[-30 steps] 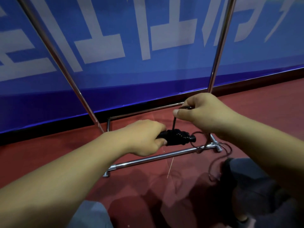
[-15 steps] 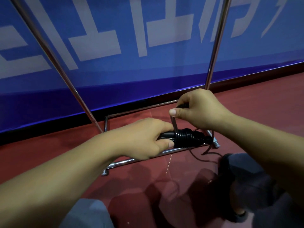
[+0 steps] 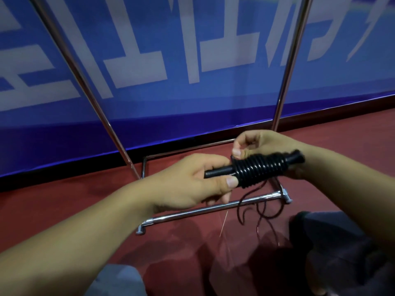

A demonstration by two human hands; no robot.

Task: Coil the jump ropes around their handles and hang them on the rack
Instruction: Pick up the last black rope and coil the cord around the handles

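A black jump rope bundle (image 3: 258,169) lies across the middle of the view, its cord coiled in tight turns around the paired black handles. My left hand (image 3: 192,184) grips the bare left end of the handles, thumb on top. My right hand (image 3: 256,144) is behind the coil and pinches the cord at the coil's upper left edge. A loose tail of dark cord (image 3: 263,210) hangs from the coil down to the floor. The chrome rack (image 3: 205,208) stands just beyond, with its base bar below my hands.
Two chrome rack uprights (image 3: 288,67) rise on the left and right in front of a blue banner (image 3: 192,50) with white lettering. The floor (image 3: 342,142) is red. My knees in grey trousers (image 3: 333,242) show at the bottom and lower right.
The coil has grown wider along the handles. Both hands have lifted the bundle and tilted its right end up. My right hand has moved from above the coil to behind it.
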